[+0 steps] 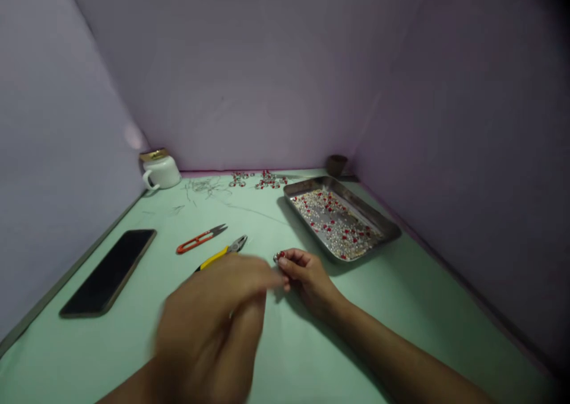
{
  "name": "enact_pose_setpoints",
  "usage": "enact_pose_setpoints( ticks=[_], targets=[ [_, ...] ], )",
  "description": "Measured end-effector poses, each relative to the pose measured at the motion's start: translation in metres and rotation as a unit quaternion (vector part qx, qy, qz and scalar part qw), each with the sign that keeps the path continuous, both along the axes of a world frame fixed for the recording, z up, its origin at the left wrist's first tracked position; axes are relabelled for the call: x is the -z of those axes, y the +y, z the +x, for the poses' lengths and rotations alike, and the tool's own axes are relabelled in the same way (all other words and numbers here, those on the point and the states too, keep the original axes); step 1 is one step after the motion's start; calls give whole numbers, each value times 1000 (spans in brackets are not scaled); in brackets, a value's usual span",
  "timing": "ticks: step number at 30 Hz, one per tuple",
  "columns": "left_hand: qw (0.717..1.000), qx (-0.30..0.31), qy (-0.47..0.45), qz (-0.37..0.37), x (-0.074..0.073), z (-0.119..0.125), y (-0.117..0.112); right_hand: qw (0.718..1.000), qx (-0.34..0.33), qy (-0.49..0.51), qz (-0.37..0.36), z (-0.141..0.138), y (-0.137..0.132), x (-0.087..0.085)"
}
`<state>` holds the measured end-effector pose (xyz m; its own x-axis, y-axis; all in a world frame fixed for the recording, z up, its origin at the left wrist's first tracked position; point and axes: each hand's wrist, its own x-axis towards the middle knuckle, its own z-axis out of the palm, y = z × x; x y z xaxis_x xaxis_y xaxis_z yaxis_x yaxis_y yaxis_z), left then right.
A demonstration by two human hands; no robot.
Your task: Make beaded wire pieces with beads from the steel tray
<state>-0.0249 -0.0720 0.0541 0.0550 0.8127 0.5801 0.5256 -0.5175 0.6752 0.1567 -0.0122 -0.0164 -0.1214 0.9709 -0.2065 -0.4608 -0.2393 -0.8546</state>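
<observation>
Between the thumb and fingertips of my right hand (309, 276) is a small beaded ring (278, 256) with red and silvery beads. My left hand (218, 315) is raised closer to the camera, blurred, with its fingers curled together and their tips pointing toward the right hand. What it pinches, if anything, cannot be made out. Pliers with yellow handles (216, 258) lie behind the left hand, which partly covers them. Beyond those rest orange thread snips (200, 240). To the right, a metal tray (307, 220) contains many loose red, clear and pale beads.
A dark phone (109, 273) lies at the left. Toward the back are a white mug with a gold lid (162, 171), thin wire pieces (205, 185), two clusters of beaded rings (269, 179) and a small brown cup (336, 165). Pale walls enclose the green tabletop (445, 309).
</observation>
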Motion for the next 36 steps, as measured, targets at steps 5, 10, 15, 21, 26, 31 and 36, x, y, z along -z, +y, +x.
enact_pose_setpoints(
  ticks=[5,10,15,21,26,31,36],
  targets=[
    [944,0,-185,-274,34,37,60,999,-6,44,-13,-2,1,2],
    [920,111,-209,-313,67,37,62,999,-6,32,3,-2,2,7],
    [938,140,-130,-291,62,41,60,999,-23,-13,24,-2,1,10],
    [970,90,-55,-221,61,41,62,983,28,-158,85,3,3,6],
    [971,58,-50,-227,61,42,62,978,30,-186,86,6,5,3],
    [960,37,-85,-264,62,44,64,972,2,-218,89,2,2,6],
    [954,38,-99,-280,62,44,64,958,-12,-251,137,3,2,13]
  ],
)
